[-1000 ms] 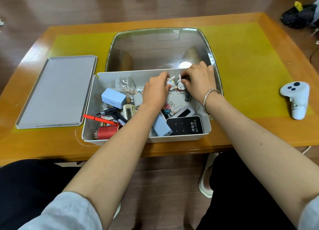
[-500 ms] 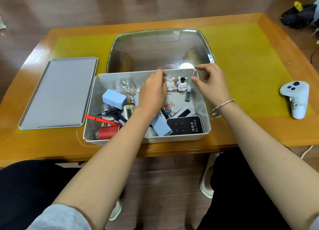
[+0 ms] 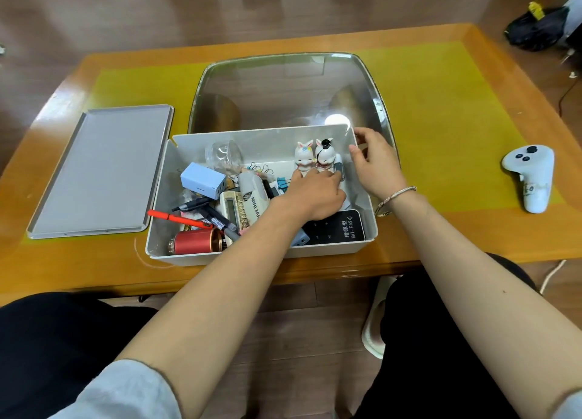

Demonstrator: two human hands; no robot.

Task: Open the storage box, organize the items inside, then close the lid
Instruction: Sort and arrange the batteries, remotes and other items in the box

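Observation:
The white storage box [image 3: 261, 132] stands open at the table's near edge, and its grey lid [image 3: 100, 170] lies flat to the left. Two rabbit figurines [image 3: 304, 155] [image 3: 324, 154] stand upright side by side in the box's far right corner. My left hand [image 3: 315, 195] is inside the box just below them, its fingertips touching a small dark stick [image 3: 340, 167]. My right hand [image 3: 376, 163] hovers over the box's right wall, loosely curled and holding nothing. The box's left half is cluttered with a blue charger [image 3: 201, 179], a red cylinder [image 3: 196, 241], a red pen [image 3: 176, 218] and a mini fan [image 3: 252, 192].
A black Wi-Fi device [image 3: 340, 229] lies in the box's near right corner. A clear glass ball [image 3: 223, 154] sits at the box's back. A white controller [image 3: 529, 176] rests on the table at right. Behind the box lies a glass panel [image 3: 283, 91].
Both hands have let go of the rabbit figurines, which now stand in the corner. My left hand moved right to the small stick; my right hand drew back to the box's right wall.

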